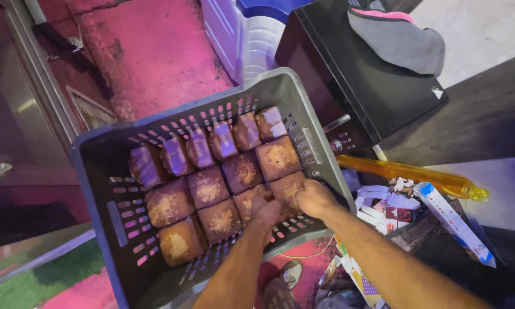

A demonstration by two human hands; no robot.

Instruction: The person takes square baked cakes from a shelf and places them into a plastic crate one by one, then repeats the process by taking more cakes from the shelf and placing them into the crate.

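While seen from above, tilted toward the camera: a grey plastic crate (126,229) with slotted walls, packed with square brown cakes (209,186) in rows. Back row along the far wall: cakes standing on edge, paper wrapping (226,143) visible on their sides. Two front rows: cakes lying flat, golden brown tops up, touching each other.

Both hands inside the crate at its near right corner, close together, almost touching. Left hand (266,210) curled into a closed grip on the edge of a cake (247,200) in the front row. Right hand (314,197) just beside it, fingers bent down and closed around the neighbouring cake (287,187) next to the crate's right wall. Both forearms bare, coming in from the lower edge of the view.

To the right of the crate: a black box-shaped appliance (372,86) with small knobs on its face, a grey cap with pink trim (397,40) lying on top of it. Near the crate's right wall: a long bottle of yellow liquid (412,174) lying on its side, and beside it some cardboard boxes and paper packs (406,209) in a loose heap. Behind the crate: a white and blue plastic container (240,34) on a reddish floor (154,51). Below the crate, between the arms: a sandalled foot (289,274). At lower left: a strip of green matting (40,283).
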